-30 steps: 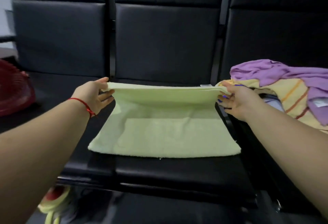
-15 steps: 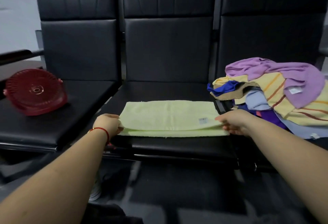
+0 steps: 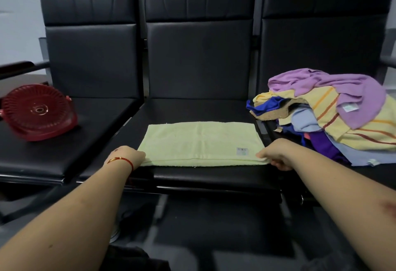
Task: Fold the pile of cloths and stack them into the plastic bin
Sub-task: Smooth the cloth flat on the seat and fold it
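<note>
**Inspector:** Report the cloth's condition.

**Operator:** I see the pale yellow terry towel (image 3: 200, 143) lying flat on the middle black padded seat (image 3: 214, 176), doubled over, with its near edges matched along the seat front. A second ago the far half was held up in the air; it has since been brought forward and laid down, so I judge the first fold complete.

**Inspector:** Hands?

**Operator:** The left hand (image 3: 126, 156), with a red cord bracelet, pinches the near left corner. The right hand (image 3: 277, 152) pinches the near right corner, fingers curled round the edge. Both have dropped to seat level.

**Inspector:** Remaining work?

**Operator:** Considerable, in my judgement. This towel probably needs a further fold. The heap of unfolded mixed-colour cloths (image 3: 334, 116) sits on the right-hand seat, just beside the towel. The red slotted plastic bin (image 3: 36, 112) lies tipped on the left seat, well apart; I see nothing stacked in it.
</note>
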`<state>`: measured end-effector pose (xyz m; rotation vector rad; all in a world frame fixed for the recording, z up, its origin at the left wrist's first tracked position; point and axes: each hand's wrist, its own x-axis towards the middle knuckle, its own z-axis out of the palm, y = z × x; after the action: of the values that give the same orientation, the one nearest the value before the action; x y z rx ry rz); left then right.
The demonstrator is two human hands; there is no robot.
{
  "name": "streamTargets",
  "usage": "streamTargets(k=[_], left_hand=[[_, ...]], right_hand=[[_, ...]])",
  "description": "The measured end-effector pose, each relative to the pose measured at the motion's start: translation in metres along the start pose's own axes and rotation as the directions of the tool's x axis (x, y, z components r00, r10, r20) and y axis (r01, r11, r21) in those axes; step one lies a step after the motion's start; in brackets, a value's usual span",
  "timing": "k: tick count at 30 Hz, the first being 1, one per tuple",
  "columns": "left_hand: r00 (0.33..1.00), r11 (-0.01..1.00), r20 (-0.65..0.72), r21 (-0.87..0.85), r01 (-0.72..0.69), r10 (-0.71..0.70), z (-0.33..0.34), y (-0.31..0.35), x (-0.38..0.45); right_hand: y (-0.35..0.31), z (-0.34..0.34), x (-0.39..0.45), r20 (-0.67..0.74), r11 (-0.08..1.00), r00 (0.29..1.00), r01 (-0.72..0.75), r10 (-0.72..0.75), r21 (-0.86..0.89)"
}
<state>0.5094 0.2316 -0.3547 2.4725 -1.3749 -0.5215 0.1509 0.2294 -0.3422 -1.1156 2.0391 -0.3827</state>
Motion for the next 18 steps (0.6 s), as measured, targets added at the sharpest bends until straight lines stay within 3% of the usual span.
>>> streamTargets(k=[4, 6, 8, 12, 15, 18], left_hand=[[0.997, 0.998, 0.028, 0.014, -0.066, 0.066, -0.007, -0.002, -0.008], [0.988, 0.991, 0.12, -0.107, -0.08, 0.093, -0.008, -0.004, -0.008], [0.955, 0.944, 0.277, -0.331, -0.004, 0.101, -0.008, -0.006, -0.009], [0.835, 0.856, 0.527, -0.496, 0.148, 0.161, -0.012, -0.017, -0.011], [0.796, 0.827, 0.555, -0.548, 0.13, 0.242, -0.014, -0.023, -0.009], [0.8, 0.769, 0.545, -0.614, 0.177, 0.251, -0.015, -0.024, -0.014]], right_hand=[[0.001, -0.015, 0.0, 0.174, 0.984, 0.979, -0.131, 0.109, 0.119], [0.003, -0.023, -0.004, 0.248, 0.959, 0.967, -0.129, 0.065, 0.252], [0.007, -0.029, -0.009, 0.293, 0.895, 0.956, -0.133, 0.003, 0.426], [0.007, -0.034, -0.021, 0.253, 0.724, 0.953, -0.056, -0.166, 0.688], [-0.003, -0.035, -0.033, 0.199, 0.602, 0.94, 0.01, -0.279, 0.798], [-0.027, -0.033, -0.046, 0.164, 0.528, 0.9, 0.083, -0.403, 0.845]])
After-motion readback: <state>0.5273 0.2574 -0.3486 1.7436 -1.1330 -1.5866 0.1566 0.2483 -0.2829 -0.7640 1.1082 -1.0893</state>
